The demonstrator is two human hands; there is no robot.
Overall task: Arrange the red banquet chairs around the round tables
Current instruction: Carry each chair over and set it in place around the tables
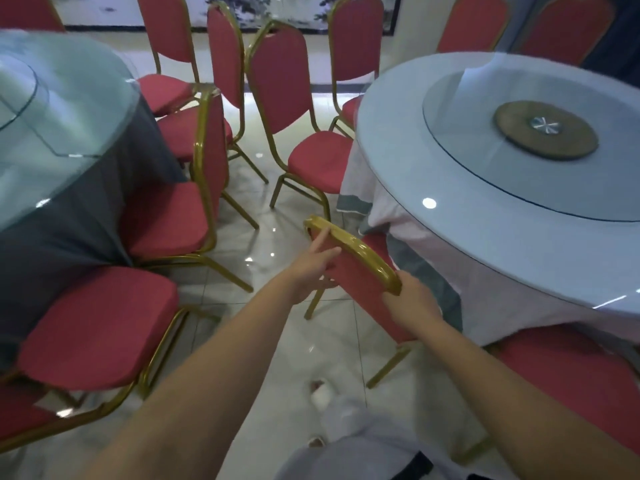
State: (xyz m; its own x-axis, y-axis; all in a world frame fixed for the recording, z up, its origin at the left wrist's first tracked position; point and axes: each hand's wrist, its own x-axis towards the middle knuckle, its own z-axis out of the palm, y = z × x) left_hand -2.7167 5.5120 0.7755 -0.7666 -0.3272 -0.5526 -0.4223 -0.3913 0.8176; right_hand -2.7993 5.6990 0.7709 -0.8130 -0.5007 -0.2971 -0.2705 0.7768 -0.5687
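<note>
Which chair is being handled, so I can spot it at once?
Start at the white-clothed round table on the right. At its near-left edge is a red chair, backrest towards the camera. It alone has hands on it: right hand gripping the gold frame, left hand touching the backrest.

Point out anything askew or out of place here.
The held chair looks tipped beside the right table, right hand gripping its back edge, left hand touching the pad. Beyond it, the aisle chairs stand crowded at mixed angles, not tucked in. The white tablecloth hangs bunched and uneven.
</note>
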